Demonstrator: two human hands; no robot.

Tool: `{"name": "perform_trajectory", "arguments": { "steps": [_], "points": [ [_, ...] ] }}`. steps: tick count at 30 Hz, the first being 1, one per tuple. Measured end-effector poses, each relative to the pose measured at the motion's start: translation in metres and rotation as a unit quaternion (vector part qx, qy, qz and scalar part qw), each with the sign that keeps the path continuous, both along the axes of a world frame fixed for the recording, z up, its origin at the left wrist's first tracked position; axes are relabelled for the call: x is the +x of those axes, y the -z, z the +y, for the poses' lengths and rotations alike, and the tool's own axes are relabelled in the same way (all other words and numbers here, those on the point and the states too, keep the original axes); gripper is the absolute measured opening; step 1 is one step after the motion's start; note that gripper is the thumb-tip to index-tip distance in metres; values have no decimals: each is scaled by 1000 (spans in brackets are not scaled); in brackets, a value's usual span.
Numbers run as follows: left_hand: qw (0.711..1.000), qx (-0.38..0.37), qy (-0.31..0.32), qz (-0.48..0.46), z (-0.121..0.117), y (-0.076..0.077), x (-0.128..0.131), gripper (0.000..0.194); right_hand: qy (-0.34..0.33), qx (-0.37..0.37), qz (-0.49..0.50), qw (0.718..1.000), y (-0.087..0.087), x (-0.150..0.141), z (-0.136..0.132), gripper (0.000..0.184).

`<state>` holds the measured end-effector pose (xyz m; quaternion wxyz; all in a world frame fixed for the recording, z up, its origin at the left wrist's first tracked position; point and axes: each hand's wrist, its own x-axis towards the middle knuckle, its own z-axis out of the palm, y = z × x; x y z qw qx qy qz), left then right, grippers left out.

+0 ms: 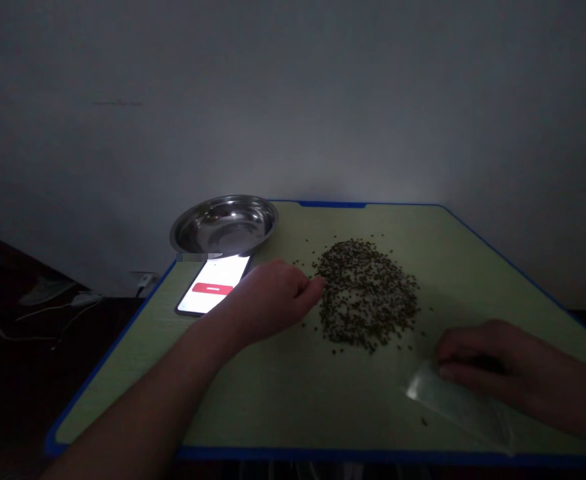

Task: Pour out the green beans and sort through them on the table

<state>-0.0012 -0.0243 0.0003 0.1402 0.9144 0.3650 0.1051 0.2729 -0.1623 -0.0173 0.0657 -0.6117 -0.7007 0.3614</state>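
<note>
Nearest, at the table's (pixel 273 407) front right, lies 1 clear bag (pixel 465 403). The right hand (pixel 493 363) has its thumb and fingers drawn narrow on the bag's upper edge, presumably so the thin film does not slide or fold.

The left hand (pixel 285 293) is curled at the left fringe of the seeds (pixel 373 287); whether its fingers hold any cannot be told. The seeds, small and dark, lie mid-table in 1 loose patch, with strays around it, a spread that likely leaves single seeds easy to reach.

Beyond the left forearm, 1 lit phone (pixel 205 300) lies flat, probably for viewing. The bowl (pixel 233 233) overlaps its far end, apparently set clear of the seeds.
</note>
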Motion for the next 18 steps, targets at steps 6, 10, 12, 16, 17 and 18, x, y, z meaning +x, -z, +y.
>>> {"name": "perform_trajectory", "arguments": {
  "steps": [6, 10, 12, 16, 17, 18],
  "points": [
    [1000, -17, -22, 4, 4, 1, 0, 52, 0, 21, 4, 1000, 6, -36, 2, 28],
    [1000, -7, -21, 1, 6, 5, -1, 52, 1, 26, 14, 1000, 6, -53, -4, 27],
    [1000, -2, -20, 1, 6, 5, -1, 52, 4, 37, 9, 999, 5, -58, -10, 25],
    [1000, -8, -17, 3, 3, 3, -1, 52, -11, 82, 9, 997, 0, -56, -13, 24],
    [1000, -11, -17, 3, 3, 3, -1, 51, -9, 101, 8, 995, -2, -52, -10, 27],
    [1000, -14, -18, 3, 2, 2, -1, 51, -3, 124, 6, 992, -3, -46, -6, 29]
  ]
}}
